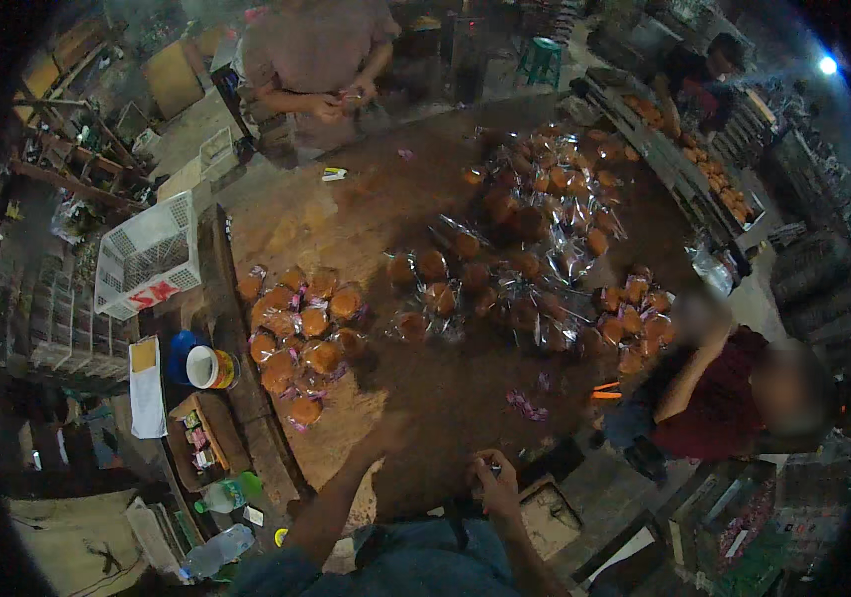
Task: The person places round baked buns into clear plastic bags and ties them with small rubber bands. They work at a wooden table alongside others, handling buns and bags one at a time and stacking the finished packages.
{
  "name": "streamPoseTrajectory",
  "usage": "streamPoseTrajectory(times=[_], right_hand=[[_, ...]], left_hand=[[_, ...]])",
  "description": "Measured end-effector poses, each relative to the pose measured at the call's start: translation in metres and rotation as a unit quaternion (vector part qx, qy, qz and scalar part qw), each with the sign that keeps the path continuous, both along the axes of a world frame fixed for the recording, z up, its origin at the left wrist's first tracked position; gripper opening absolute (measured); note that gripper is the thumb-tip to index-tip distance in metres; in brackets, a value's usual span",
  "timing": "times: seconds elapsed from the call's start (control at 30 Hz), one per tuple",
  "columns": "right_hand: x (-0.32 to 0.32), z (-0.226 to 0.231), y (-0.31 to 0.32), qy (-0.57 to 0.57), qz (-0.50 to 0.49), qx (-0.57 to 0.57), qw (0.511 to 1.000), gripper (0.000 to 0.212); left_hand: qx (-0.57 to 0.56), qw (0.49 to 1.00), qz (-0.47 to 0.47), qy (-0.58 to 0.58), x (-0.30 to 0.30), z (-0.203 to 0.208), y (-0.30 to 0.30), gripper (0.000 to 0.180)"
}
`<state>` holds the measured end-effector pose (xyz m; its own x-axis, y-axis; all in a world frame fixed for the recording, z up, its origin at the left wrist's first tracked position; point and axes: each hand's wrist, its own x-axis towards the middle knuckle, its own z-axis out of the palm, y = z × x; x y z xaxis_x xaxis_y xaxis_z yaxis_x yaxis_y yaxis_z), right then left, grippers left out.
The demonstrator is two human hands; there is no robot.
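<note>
My left hand (385, 440) reaches over the near part of the brown table (425, 398), its fingers smeared by motion and dark against the wood. It is nearest to a group of round brown buns (314, 320) in clear wrapping with pink-purple ties, on the table's left side. My right hand (493, 476) is closed close to my body at the near edge. A small dark object with a light glint shows at its fingers, too small to name. Ahead of it lies a little bunch of purple ties (526, 405).
More wrapped buns (555, 189) cover the table's far right. A person in a dark red shirt (729, 393) sits at the right; another person (321, 60) stands across. Along the left edge are a white crate (152, 257), a white tub (208, 368) and plastic bottles (221, 496).
</note>
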<state>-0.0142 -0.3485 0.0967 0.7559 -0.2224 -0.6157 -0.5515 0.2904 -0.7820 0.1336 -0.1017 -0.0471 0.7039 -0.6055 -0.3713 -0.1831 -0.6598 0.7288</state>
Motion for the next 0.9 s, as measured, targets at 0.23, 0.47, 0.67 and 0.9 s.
streamPoseTrajectory(times=[0.23, 0.47, 0.67, 0.9], right_hand=[[-0.02, -0.047, -0.03, 0.039, -0.092, 0.073, 0.992, 0.009], [-0.027, -0.071, -0.032, 0.065, -0.095, 0.035, 0.993, 0.008], [-0.013, -0.061, -0.021, 0.047, -0.006, -0.029, 0.998, 0.014], [0.003, -0.031, 0.019, -0.11, 0.113, -0.259, 0.953, 0.025]], left_hand=[[0.069, 0.945, 0.127, -0.295, 0.165, -0.059, -0.062, 0.081], [0.166, 0.957, 0.167, -0.169, 0.128, -0.056, -0.09, 0.062], [0.041, 0.994, 0.097, 0.007, 0.005, -0.04, -0.037, 0.057], [-0.348, 0.87, 0.309, 0.162, -0.099, 0.119, -0.007, 0.045]])
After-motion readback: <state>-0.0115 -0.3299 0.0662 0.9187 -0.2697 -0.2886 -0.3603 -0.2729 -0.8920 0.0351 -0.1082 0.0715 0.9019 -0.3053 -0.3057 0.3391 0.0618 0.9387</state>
